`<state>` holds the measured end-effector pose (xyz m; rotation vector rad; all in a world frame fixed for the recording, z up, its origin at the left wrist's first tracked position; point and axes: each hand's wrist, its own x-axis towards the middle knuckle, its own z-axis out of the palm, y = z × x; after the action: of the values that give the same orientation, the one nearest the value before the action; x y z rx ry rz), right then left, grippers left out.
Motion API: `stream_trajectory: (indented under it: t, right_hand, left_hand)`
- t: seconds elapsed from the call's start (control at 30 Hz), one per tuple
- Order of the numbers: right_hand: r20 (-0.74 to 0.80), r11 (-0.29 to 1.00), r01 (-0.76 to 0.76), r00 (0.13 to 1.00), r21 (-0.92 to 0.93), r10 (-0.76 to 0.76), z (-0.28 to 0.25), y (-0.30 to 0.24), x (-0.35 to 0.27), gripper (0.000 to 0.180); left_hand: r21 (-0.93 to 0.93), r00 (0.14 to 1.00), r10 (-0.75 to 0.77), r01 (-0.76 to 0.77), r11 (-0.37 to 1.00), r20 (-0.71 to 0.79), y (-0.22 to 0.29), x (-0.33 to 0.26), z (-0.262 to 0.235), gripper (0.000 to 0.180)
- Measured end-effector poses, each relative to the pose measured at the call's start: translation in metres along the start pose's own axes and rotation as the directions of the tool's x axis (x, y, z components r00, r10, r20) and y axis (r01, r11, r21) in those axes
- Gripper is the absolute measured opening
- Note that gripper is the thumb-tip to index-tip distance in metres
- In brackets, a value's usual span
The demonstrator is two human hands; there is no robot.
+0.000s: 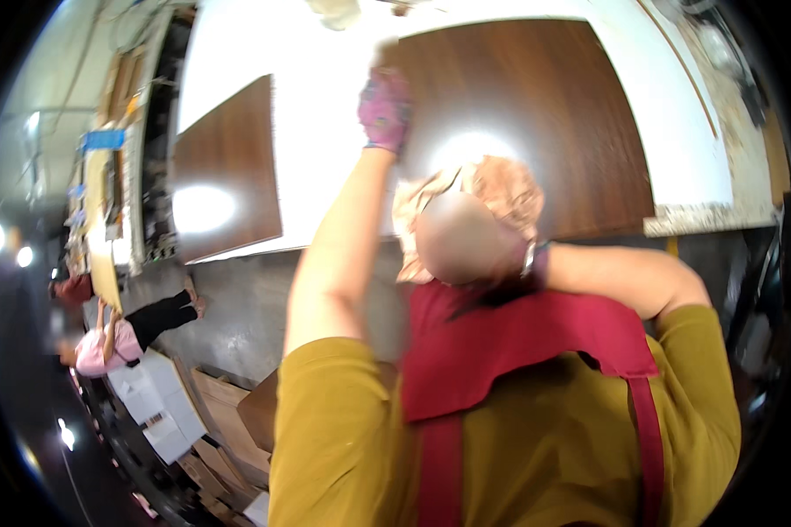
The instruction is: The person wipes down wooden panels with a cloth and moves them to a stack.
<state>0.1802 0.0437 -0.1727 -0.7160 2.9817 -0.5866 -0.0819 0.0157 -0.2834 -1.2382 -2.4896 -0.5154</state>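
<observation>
- Your own hands do not appear in the head view, so you cannot tell whether they are open, closed or gripping anything.
- A co-worker (518,395) in a mustard shirt and red apron fills the lower frame. This person's gloved hand (384,110) rests at the left edge of the large brown panel (545,114), near its far corner. The glove is blurred, so you cannot tell whether it grips the edge or presses flat.
- The co-worker's other hand is raised by the head and mostly hidden.
- Location: the large brown panel lies flat on the white worktop (325,132), with its near edge close to the worktop's front edge. A smaller brown panel (224,171) lies well apart to the left.
- Handling, as a judgement: treat the panel as stiff, flat and fairly heavy for its thickness. The glossy face reflects a lamp, so expect it to be slippery and easy to scratch.
- Hold, as a judgement: take it at two opposite edges, with fingers under the rim, not on the face.
- Orientation: the face points up. The sides run away from you toward the far side of the worktop. Length and width look nearly equal through the lens curve, so the long axis cannot be fixed.
</observation>
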Motion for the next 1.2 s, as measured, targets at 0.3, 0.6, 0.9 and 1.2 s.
stream_trajectory:
  t: [0.3,0.6,0.9,1.2]
  right_hand:
    - [-0.073,0.796,-0.018,0.994,0.606,0.078,-0.02,-0.036,0.099,0.022]
    - [0.298,-0.036,-0.319,0.832,0.947,0.468,0.077,-0.001,0.216,0.031]
    - [0.436,0.362,-0.599,0.785,0.714,0.44,0.08,0.01,0.268,0.05]
    - [0.365,0.142,-0.373,0.928,0.917,0.078,0.06,0.025,0.21,0.02]
  left_hand:
    - [-0.416,0.983,-0.127,0.171,0.893,0.131,-0.117,-0.057,-0.133,0.047]
    - [0.238,0.632,-0.755,0.717,0.656,0.177,-0.41,-0.232,-0.274,0.054]
    - [-0.356,0.467,-0.767,0.875,0.329,0.439,-0.419,-0.266,-0.299,0.045]
    - [-0.668,0.377,-0.79,0.742,-0.056,0.484,-0.32,-0.242,-0.42,0.055]
